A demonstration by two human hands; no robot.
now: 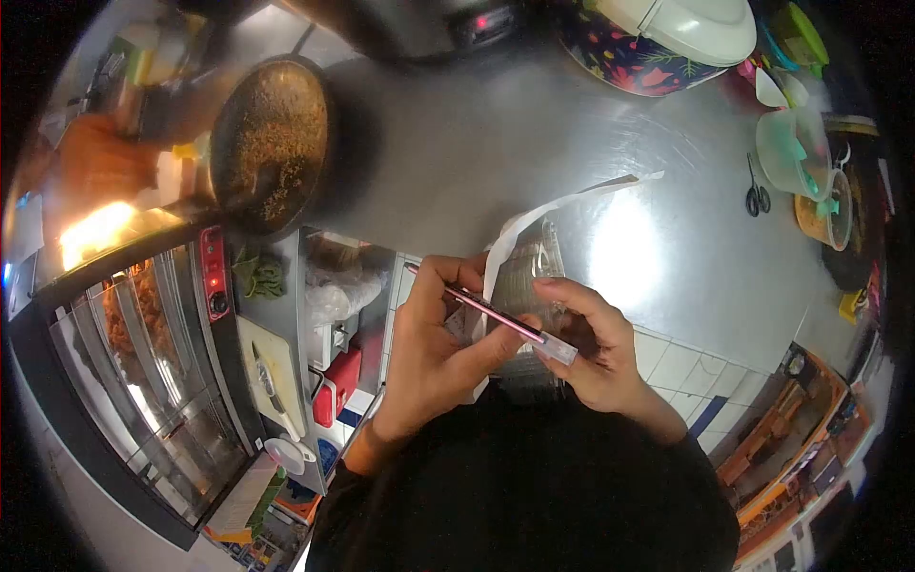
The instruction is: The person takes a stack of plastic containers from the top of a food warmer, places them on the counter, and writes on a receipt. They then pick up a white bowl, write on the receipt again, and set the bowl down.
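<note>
My left hand is closed around a slim pink-and-black pen with a clear end, held slantwise. My right hand curves around the right side of a stack of clear plastic containers, thumb above and fingers below, near the pen's clear end. How firmly it grips is hard to see. A long white paper strip runs over the stack, passing by my left fingers and stretching toward the upper right. The lower part of the stack is partly hidden by my hands and dark clothing.
The steel table bears a round worn board or pan, a flowered pot, scissors and plastic tubs. At left stand a lit glass food case, a cutting board with a knife and another person's blurred hand.
</note>
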